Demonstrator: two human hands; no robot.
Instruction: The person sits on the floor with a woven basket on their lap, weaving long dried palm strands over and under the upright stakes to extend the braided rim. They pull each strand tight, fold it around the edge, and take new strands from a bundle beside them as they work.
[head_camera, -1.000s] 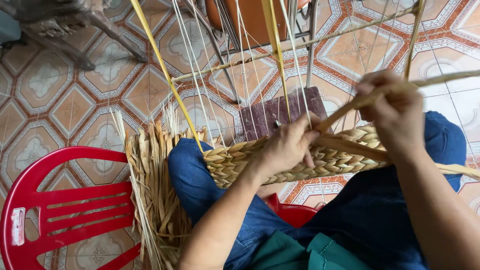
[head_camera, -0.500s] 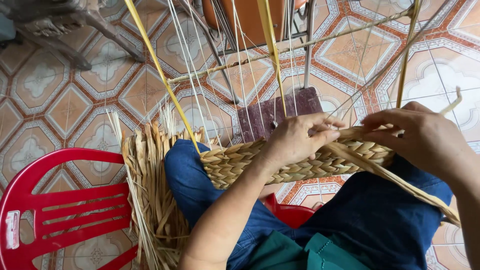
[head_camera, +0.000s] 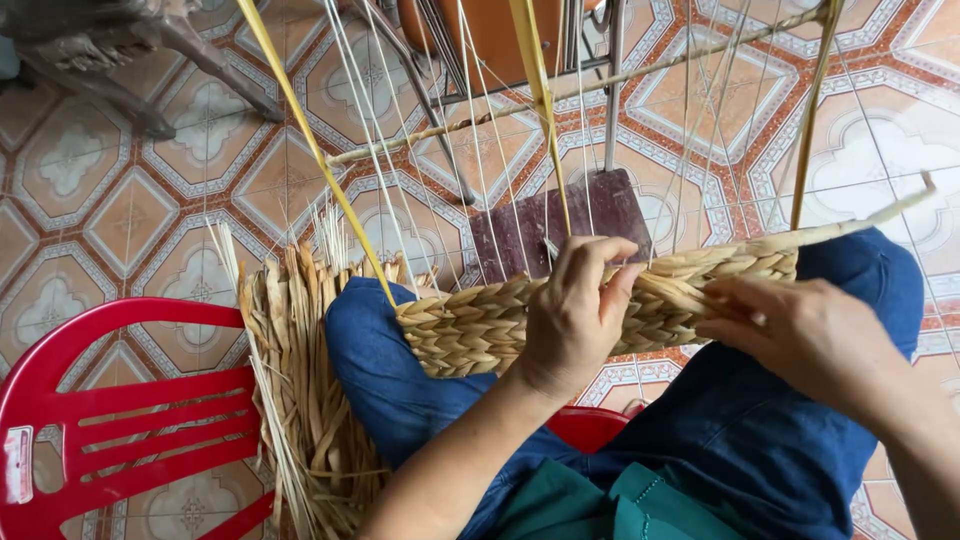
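Note:
A braided band of pale straw (head_camera: 470, 325) lies across my knees, which are in blue trousers. My left hand (head_camera: 575, 310) grips the band near its middle, fingers curled over the top edge. Just to the right, my right hand (head_camera: 805, 330) presses on the band's end with fingers closed on a straw strand (head_camera: 850, 225) that runs up to the right. Several thin white strings (head_camera: 470, 140) and yellow strips (head_camera: 300, 130) rise from the band toward the top of the view.
A bundle of loose dried straw (head_camera: 300, 400) lies beside my left knee. A red plastic chair (head_camera: 110, 410) stands at lower left. A dark purple block (head_camera: 560, 225) rests on the patterned tile floor, with metal chair legs (head_camera: 610, 90) behind it.
My right hand came down from above the band and now rests on its right end. The long strand it pulled across now lies along the band's upper edge.

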